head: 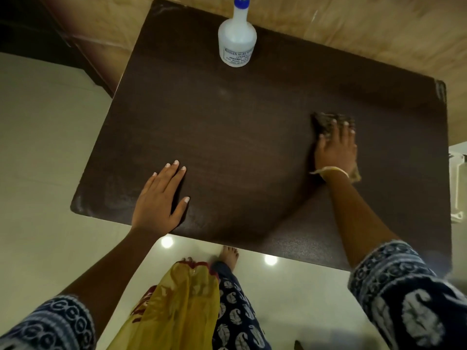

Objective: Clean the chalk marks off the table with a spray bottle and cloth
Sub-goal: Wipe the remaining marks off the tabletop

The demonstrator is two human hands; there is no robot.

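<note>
A dark brown table [227,137] fills the middle of the view. My right hand [337,150] presses a brownish cloth [326,121] flat on the right side of the tabletop; cloth shows beyond the fingertips and behind the wrist. My left hand [161,198] lies flat with fingers spread near the table's front left edge, holding nothing. A white spray bottle [237,39] with a blue collar stands upright at the far edge. Faint whitish smears show near the centre [223,93] and at the table's corners.
A wooden panel or wall [353,26] runs behind the table. Pale glossy floor tiles [38,147] lie to the left and in front, where my foot [228,257] stands by the near edge. A white object [457,188] sits at the right border.
</note>
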